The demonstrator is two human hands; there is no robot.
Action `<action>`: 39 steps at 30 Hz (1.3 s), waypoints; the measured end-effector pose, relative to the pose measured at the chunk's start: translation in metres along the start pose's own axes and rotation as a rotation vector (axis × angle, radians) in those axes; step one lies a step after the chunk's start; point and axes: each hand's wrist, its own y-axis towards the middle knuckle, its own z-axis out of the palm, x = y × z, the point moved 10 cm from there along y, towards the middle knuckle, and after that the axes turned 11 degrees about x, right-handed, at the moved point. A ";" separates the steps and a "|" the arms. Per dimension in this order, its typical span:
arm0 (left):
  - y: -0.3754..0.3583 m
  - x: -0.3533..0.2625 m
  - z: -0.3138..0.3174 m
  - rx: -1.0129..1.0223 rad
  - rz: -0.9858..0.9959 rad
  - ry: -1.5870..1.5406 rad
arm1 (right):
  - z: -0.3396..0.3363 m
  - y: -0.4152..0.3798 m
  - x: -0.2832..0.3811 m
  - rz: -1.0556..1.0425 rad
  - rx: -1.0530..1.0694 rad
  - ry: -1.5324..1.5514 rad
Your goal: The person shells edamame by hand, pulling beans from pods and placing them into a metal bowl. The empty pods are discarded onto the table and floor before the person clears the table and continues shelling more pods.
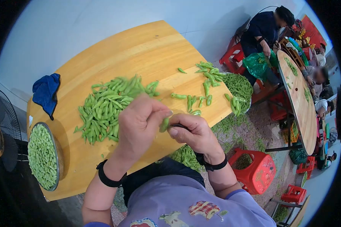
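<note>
My left hand is closed, pinching a green soybean pod between thumb and fingertips. Close to its right, my right hand is curled around a small dark tool, its thumb beside the pod; most of the tool is hidden by the fingers. Both hands are over the near side of a wooden table. Beyond my left hand lies a big pile of green pods. Several loose pods are scattered toward the table's right corner.
A metal bowl full of shelled green beans stands at the left edge, near a blue cloth. A fan is beyond. On the right are a heap of pods, a red stool and people at another table.
</note>
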 end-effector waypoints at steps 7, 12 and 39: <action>-0.006 -0.006 0.002 -0.007 -0.023 -0.074 | 0.000 -0.009 0.014 -0.062 -0.036 -0.216; -0.007 -0.017 0.000 -0.007 0.046 -0.006 | 0.006 -0.013 0.016 -0.075 -0.010 -0.155; -0.038 0.041 0.044 0.216 -0.359 -0.537 | 0.019 -0.031 0.049 -0.196 -0.199 -0.735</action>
